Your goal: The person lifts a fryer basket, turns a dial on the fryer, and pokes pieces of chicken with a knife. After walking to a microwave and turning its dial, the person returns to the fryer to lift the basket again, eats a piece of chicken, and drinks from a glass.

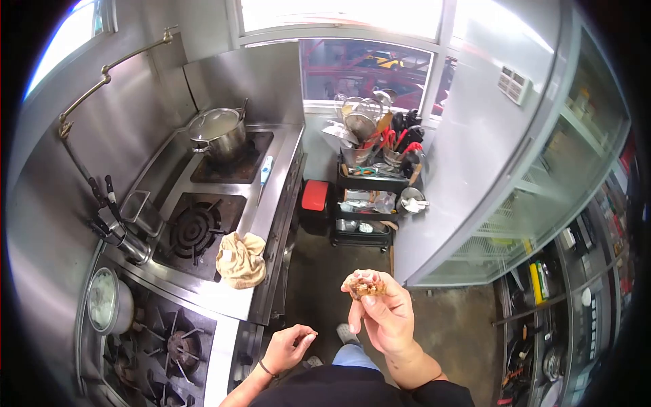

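My right hand (388, 313) is raised in front of me, its thumb and fingers closed on a piece of brown food (365, 287). The food is small, with a rough, uneven surface and paler bits; its exact kind cannot be made out. Lower and to the left is my left hand (287, 349), fingers curled in and thumb against them. Whether anything small sits inside that curl is hidden. Nearest to the left hand is the front edge of the stove (234, 298), where a crumpled tan cloth (241, 260) lies.
A lidded steel pot (218, 136) stands on the back burner. A blue-and-white thermometer-like tool (266, 171) lies beside it. Ahead are a black utensil cart (369, 182) and a red-lidded bin (314, 195). A glass-door fridge (522, 197) and shelving (576, 298) line the right.
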`<action>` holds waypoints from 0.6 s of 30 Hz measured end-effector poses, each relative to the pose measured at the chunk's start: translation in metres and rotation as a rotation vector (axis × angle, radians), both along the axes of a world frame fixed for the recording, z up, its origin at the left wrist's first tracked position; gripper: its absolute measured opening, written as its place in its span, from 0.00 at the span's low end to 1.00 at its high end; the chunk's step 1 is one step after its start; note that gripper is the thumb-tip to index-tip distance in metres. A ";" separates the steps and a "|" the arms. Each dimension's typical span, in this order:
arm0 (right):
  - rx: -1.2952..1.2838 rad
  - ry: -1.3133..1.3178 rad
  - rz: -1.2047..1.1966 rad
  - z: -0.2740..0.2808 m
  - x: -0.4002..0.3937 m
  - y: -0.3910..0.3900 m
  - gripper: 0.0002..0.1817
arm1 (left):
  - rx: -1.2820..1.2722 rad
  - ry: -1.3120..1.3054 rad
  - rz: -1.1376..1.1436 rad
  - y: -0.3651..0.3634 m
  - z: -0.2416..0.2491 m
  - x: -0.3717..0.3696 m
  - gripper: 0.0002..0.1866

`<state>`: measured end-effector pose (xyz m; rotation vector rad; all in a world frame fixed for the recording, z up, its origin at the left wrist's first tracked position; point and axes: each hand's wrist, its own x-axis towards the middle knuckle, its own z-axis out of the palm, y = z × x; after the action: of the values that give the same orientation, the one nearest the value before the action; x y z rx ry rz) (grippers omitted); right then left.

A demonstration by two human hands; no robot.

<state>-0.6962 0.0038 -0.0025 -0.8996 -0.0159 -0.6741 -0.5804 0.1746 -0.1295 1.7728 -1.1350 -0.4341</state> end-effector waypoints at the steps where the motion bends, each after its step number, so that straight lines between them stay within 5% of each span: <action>1: -0.040 0.027 -0.018 -0.001 0.009 -0.009 0.13 | 0.011 -0.014 0.007 -0.007 -0.002 0.005 0.05; 18: -0.089 -0.093 0.485 -0.005 0.148 -0.141 0.14 | 0.028 -0.019 0.500 -0.116 0.008 0.038 0.07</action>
<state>-0.5487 -0.1374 -0.0078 -0.9051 -0.3396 -0.2624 -0.5421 0.0589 -0.1219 2.0053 -0.6613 -0.1314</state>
